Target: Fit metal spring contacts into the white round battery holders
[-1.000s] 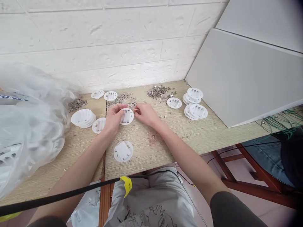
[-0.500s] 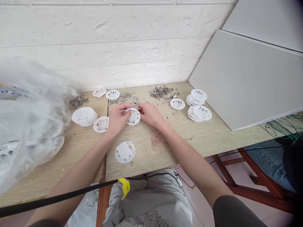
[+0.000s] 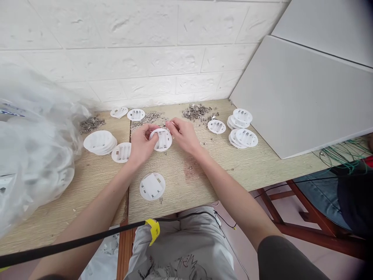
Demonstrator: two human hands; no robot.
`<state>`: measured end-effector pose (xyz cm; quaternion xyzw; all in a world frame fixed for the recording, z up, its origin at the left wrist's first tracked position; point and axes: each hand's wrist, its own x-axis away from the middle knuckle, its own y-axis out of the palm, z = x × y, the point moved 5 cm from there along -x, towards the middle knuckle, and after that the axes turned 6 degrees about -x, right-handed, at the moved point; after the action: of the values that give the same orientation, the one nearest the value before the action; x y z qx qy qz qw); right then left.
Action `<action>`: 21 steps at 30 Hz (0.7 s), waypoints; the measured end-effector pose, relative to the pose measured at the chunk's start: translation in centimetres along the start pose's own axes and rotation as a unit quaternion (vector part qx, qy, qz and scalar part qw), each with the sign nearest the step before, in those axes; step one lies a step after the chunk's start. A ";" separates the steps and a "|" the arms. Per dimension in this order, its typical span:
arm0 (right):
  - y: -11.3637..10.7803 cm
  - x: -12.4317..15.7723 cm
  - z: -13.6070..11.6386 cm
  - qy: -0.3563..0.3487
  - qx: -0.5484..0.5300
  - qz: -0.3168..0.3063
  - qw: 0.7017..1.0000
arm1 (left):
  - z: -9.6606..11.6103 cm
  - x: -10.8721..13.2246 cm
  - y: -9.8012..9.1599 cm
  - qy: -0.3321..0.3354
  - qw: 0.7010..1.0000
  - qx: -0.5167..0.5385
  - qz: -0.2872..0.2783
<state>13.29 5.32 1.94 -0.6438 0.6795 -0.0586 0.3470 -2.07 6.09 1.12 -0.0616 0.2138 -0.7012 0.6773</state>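
My left hand (image 3: 142,142) is closed on the rim of a round white plastic battery holder (image 3: 163,140), thumb across its face. Slots and small metal contacts show on that holder, which is tilted towards me above the table. Just right of it and a little higher is my right hand (image 3: 184,134), its fingertips pinched together; what they hold, if anything, is too small to make out. Behind both hands lies a spread of small metal contacts (image 3: 151,118). Another battery holder (image 3: 152,186) lies on the table nearer to me, with a loose contact (image 3: 161,200) beside it.
Stacked white discs (image 3: 99,142) stand at left, near a large plastic bag (image 3: 37,155). More holders (image 3: 243,116) are stacked at right by a grey panel (image 3: 305,97). A darker pile of contacts (image 3: 196,112) lies near the wall. A black cable (image 3: 87,238) crosses in front of me.
My right hand has drawn up and slightly away from the holder's edge, its fingers now pinched above it. The left hand still grips the holder, whose face is less covered by the thumb.
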 end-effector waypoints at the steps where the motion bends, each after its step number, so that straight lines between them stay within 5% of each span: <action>1: 0.0 0.0 -0.2 -0.008 -0.025 0.003 1.000 | -0.1 0.0 0.0 0.003 1.000 -0.001 0.000; 21: 0.8 0.8 -1.4 -0.076 0.093 -0.051 0.991 | -0.8 0.0 0.6 0.025 0.998 -0.042 -0.036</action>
<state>11.88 4.20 2.26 -0.6447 0.6094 -0.0904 0.4526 -1.79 6.24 0.17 -0.0806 0.2574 -0.7170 0.6428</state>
